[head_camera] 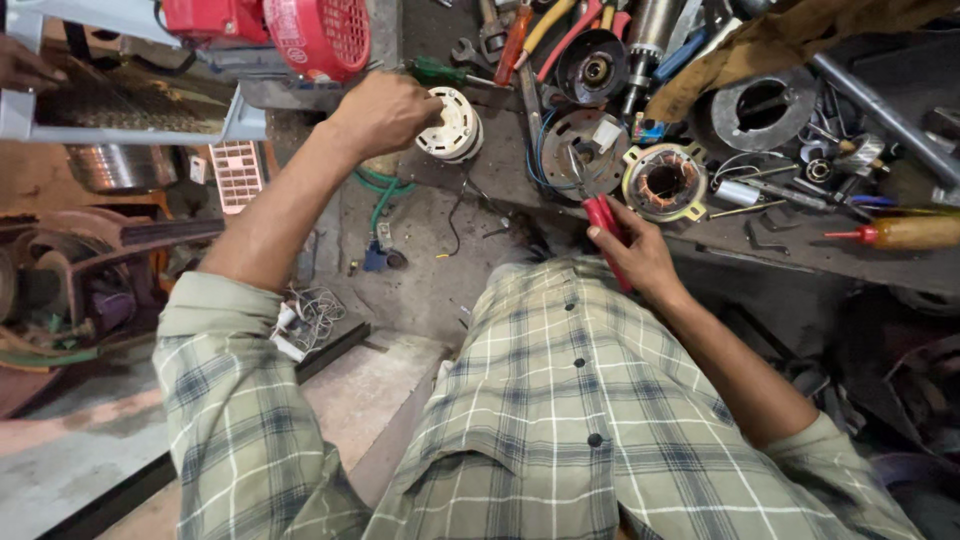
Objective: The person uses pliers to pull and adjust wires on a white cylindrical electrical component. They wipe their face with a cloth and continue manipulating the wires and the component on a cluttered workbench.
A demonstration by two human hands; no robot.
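My left hand (385, 108) reaches forward over the bench edge and grips a round white plastic part (449, 125) from its left side. My right hand (638, 255) is close to my body, shut on the red handles of a pair of pliers (605, 222). The pliers' metal jaws point up toward a dark round motor cover (580, 135) with blue wires. Just right of the pliers lies a motor stator (664, 183) with copper windings in a yellowish frame.
The dark workbench (800, 250) holds several tools: screwdrivers (900, 233), pliers handles (545, 28), a round black housing (592, 68), a grey ring plate (762, 108) and a brown cloth (790, 40). A red motor (320, 35) sits at top left. Another person's hand (25, 68) shows at the far left.
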